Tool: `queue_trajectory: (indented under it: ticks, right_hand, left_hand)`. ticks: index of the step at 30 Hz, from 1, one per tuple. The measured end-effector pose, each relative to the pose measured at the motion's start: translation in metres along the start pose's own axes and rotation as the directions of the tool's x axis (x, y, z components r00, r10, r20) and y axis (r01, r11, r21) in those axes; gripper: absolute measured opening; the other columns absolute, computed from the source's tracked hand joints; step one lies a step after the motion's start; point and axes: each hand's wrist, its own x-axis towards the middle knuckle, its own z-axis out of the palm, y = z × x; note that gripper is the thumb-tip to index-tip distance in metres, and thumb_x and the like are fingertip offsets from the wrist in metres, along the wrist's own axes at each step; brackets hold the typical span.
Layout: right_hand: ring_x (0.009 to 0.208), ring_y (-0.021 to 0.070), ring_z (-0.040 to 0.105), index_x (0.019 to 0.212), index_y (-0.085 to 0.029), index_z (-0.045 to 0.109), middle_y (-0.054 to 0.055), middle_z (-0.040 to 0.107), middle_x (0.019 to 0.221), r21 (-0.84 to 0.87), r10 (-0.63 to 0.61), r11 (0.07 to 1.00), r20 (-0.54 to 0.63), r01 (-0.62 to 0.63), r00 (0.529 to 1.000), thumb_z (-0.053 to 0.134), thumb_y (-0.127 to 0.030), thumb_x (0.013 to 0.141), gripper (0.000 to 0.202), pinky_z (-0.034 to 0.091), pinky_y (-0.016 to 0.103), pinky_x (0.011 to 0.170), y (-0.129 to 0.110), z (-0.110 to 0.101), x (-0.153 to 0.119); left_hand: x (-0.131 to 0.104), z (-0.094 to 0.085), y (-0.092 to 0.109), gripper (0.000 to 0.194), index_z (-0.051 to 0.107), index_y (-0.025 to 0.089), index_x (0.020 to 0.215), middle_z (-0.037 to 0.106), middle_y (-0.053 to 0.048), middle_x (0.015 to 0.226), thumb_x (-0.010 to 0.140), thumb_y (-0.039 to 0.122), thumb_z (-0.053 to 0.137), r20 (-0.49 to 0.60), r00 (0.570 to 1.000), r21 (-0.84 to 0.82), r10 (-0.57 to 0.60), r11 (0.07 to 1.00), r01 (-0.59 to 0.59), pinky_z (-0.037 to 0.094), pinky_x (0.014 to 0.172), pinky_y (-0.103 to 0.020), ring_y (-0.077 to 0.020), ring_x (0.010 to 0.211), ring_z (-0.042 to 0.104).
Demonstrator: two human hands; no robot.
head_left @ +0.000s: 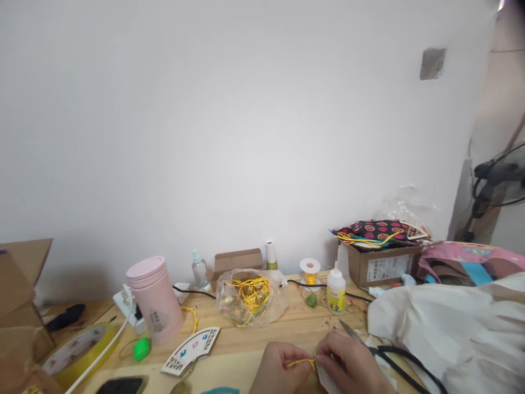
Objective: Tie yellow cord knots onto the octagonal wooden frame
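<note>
One yellow cord [301,361] between left hand [279,369] and right hand [344,357]

Clock centred on the hands, 12 pointing toward the wall [262,137]. Left: thumb and fingers pinching the cord, a short length of it showing across the fingertips. Right: fingers bent in, gripping the edge of a pale flat piece [326,378]. Cord meets that edge right at the fingertips; exact join hidden by the fingers. Hands close together over a wooden tabletop [229,335], near edge of the view.

At 12, a spool of yellow thread [310,273], with a small green ball [311,300] nearer in. At 1, upright white bottle [336,295], yellow label, nozzle up. Beyond it, between 1 and 2, a cardboard box [381,265] with patterned fabric [381,230] heaped on top. At 3, just beside the right hand, black-handled scissors [379,353] lying flat, partly against white cloth [443,323]. Between 10 and 11, clear plastic bag [279,303] holding tangled yellow strands [250,295]. At 9, well apart, a fan-shaped white piece [192,350], cut-out pattern. Farther out, toward 10, pink canister [156,303], lidded.
</note>
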Motion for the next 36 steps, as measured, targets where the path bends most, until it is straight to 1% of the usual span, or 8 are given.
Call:
queue_trajectory:
  ticks: [4, 8, 11, 14, 19, 25, 32, 36]
  right_hand:
    - [0.067, 0.0138, 0.052, 0.067, -0.019, 0.057, 0.000, 0.058, 0.069, 0.011, 0.023, 1.000, 0.008, -0.023, 1.000, 0.049, -0.019, 0.075, 0.012, 0.035, 0.021, 0.058, -0.002, 0.000, -0.001]
    - [0.066, 0.0137, 0.052, 0.068, -0.019, 0.057, -0.001, 0.058, 0.067, -0.011, 0.020, 1.000, 0.001, -0.020, 1.000, 0.048, -0.018, 0.076, 0.012, 0.035, 0.021, 0.057, -0.002, 0.001, -0.003]
    - [0.065, 0.0137, 0.052, 0.068, -0.019, 0.056, -0.001, 0.057, 0.067, -0.022, 0.017, 1.000, -0.015, -0.017, 1.000, 0.047, -0.017, 0.076, 0.012, 0.035, 0.022, 0.057, -0.003, 0.001, -0.004]
    - [0.064, 0.0135, 0.051, 0.067, -0.019, 0.055, -0.001, 0.057, 0.067, -0.010, 0.018, 1.000, -0.025, -0.018, 1.000, 0.047, -0.017, 0.076, 0.012, 0.035, 0.021, 0.056, -0.004, -0.001, -0.004]
    - [0.062, 0.0134, 0.050, 0.066, -0.018, 0.054, -0.001, 0.056, 0.064, -0.002, -0.004, 1.000, -0.048, 0.004, 0.999, 0.046, -0.018, 0.076, 0.013, 0.034, 0.021, 0.055, -0.005, -0.001, -0.004]
    - [0.061, 0.0134, 0.050, 0.065, -0.018, 0.054, -0.001, 0.055, 0.064, -0.010, -0.012, 1.000, -0.051, 0.011, 0.999, 0.045, -0.019, 0.076, 0.014, 0.034, 0.021, 0.054, -0.007, -0.003, -0.004]
    - [0.065, 0.0145, 0.052, 0.065, -0.019, 0.054, 0.000, 0.057, 0.066, -0.074, 0.043, 0.996, -0.070, -0.048, 0.997, 0.044, -0.018, 0.077, 0.015, 0.034, 0.022, 0.054, -0.005, -0.002, -0.005]
    - [0.064, 0.0138, 0.052, 0.066, -0.019, 0.055, -0.001, 0.057, 0.066, -0.068, 0.066, 0.995, -0.067, -0.070, 0.996, 0.046, -0.019, 0.076, 0.014, 0.034, 0.022, 0.055, -0.003, -0.001, -0.004]
  left_hand:
    - [-0.004, 0.003, 0.004, 0.024, 0.063, 0.011, 0.077, 0.065, -0.007, 0.081, 0.059, 0.027, 0.059, 0.000, 0.999, 0.010, -0.032, 0.999, 0.032, 0.043, 0.071, -0.028, -0.0214, 0.080, 0.057]
    - [-0.005, 0.008, 0.004, 0.024, 0.063, 0.013, 0.076, 0.066, -0.004, 0.077, 0.058, 0.030, 0.060, -0.011, 0.997, -0.020, -0.072, 0.997, 0.072, 0.044, 0.069, -0.027, -0.0208, 0.079, 0.057]
    - [-0.006, 0.006, 0.004, 0.026, 0.062, 0.011, 0.076, 0.065, -0.006, 0.079, 0.059, 0.031, 0.059, 0.001, 1.000, -0.042, -0.026, 0.999, 0.026, 0.044, 0.068, -0.027, -0.0206, 0.077, 0.058]
    - [-0.005, 0.001, 0.008, 0.026, 0.063, 0.009, 0.077, 0.065, -0.009, 0.080, 0.064, 0.031, 0.055, 0.013, 0.999, -0.022, 0.031, 0.999, -0.031, 0.043, 0.071, -0.028, -0.0208, 0.078, 0.057]
    - [-0.005, -0.001, 0.020, 0.026, 0.067, 0.010, 0.071, 0.067, -0.006, 0.073, 0.066, 0.032, 0.053, 0.055, 0.998, 0.036, 0.036, 0.999, -0.038, 0.043, 0.067, -0.027, -0.0199, 0.074, 0.057]
    - [-0.007, -0.001, 0.027, 0.028, 0.068, 0.009, 0.068, 0.068, -0.006, 0.066, 0.065, 0.033, 0.054, 0.061, 0.997, 0.001, 0.048, 0.999, -0.048, 0.042, 0.059, -0.023, -0.0183, 0.067, 0.057]
    - [-0.007, 0.000, 0.032, 0.024, 0.068, 0.010, 0.064, 0.067, -0.005, 0.062, 0.066, 0.027, 0.051, 0.040, 0.996, 0.089, 0.077, 0.993, -0.080, 0.041, 0.056, -0.023, -0.0188, 0.065, 0.056]
    - [-0.005, 0.000, 0.027, 0.023, 0.067, 0.010, 0.068, 0.067, -0.006, 0.066, 0.067, 0.026, 0.050, 0.038, 0.994, 0.103, 0.106, 0.989, -0.109, 0.043, 0.059, -0.024, -0.0188, 0.067, 0.056]
